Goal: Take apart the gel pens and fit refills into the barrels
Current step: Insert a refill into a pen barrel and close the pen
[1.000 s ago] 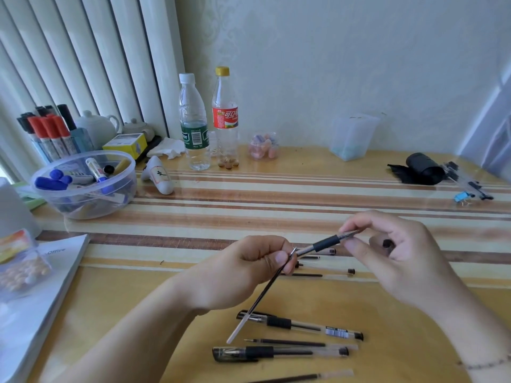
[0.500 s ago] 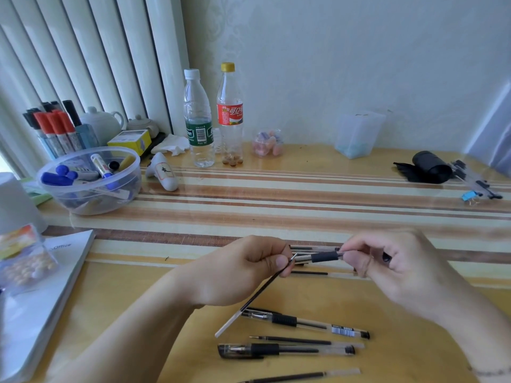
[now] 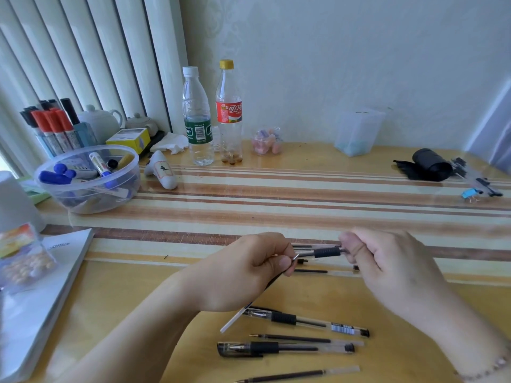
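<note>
Left hand (image 3: 249, 272) — grip closed on a thin black-filled plastic refill (image 3: 235, 319) slanting down-left. Right hand (image 3: 387, 269) — grip pinched on a clear gel-pen barrel with black rubber sleeve (image 3: 326, 252), held level above the yellow wooden bench (image 3: 138, 286). Refill tip meets the barrel's mouth.

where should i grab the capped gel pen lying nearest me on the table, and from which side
Probably pinch the capped gel pen at its black rubber grip, left of mid-barrel, coming straight down from above. It lies flat and roughly left to right on the table, so thumb and finger can close across the barrel. A loose refill lies close along the far side, so keep the pinch narrow.
</note>
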Motion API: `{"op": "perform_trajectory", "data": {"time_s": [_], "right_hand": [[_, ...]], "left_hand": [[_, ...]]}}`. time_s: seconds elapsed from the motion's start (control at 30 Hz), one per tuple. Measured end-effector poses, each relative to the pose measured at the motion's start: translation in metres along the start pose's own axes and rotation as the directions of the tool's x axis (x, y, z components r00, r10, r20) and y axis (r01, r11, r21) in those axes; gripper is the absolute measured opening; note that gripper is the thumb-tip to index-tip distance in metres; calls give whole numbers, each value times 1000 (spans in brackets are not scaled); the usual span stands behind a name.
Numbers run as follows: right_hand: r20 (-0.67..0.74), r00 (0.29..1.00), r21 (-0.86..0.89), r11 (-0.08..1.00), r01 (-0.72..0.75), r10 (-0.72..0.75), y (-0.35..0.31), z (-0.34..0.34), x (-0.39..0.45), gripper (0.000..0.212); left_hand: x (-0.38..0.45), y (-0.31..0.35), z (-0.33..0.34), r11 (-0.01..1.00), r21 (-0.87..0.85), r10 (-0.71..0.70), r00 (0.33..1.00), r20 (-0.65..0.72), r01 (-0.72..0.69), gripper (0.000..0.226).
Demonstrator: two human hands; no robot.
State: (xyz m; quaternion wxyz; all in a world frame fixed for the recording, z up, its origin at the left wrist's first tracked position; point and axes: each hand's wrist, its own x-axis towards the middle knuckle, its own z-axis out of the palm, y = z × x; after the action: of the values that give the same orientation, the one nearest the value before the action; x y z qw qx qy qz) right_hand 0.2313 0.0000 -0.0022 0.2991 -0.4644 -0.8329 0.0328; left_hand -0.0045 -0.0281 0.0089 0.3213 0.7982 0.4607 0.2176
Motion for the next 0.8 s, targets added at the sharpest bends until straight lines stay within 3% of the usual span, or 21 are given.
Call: {"op": "perform_trajectory", "data": {"time_s": [0.07, 0.17, 0.23, 0.33, 0.57, 0.7, 0.8], "right_hand": [[19, 998, 53, 997, -55, 54, 2, 2, -1, 55], [91, 994, 187, 979, -76, 59, 4, -6, 0, 49], [102, 994, 212, 976, -56, 35, 2, -10, 0, 33], [79, 996, 111, 993, -52, 43, -1, -7, 0, 7], [-26, 999, -145, 989, -26, 23, -9, 2, 0, 24], [-58, 998, -161, 986, -42, 33, -7, 11, -1, 44], [-43, 994, -47, 994, -100, 98, -4, 15, -3, 41]], "left_hand": [[0, 2, 1, 997, 77, 20, 1000, -24, -18, 26], [0, 1, -1, 995, 103, 12, 1000, -27, -9, 26], [0, 1, -2, 995, 101, -3, 999, -37, 7, 25], [0, 3, -2, 996, 92, -10, 999, -42, 13, 25], [-1, 6, 2, 996, 89, 35, 996, -82, -27, 26], [-1, 6, 3, 982, 168, 102, 987, -122, -81, 26], [-2, 9, 5, 957, 257, 175, 977, -124, -139, 24]]}}
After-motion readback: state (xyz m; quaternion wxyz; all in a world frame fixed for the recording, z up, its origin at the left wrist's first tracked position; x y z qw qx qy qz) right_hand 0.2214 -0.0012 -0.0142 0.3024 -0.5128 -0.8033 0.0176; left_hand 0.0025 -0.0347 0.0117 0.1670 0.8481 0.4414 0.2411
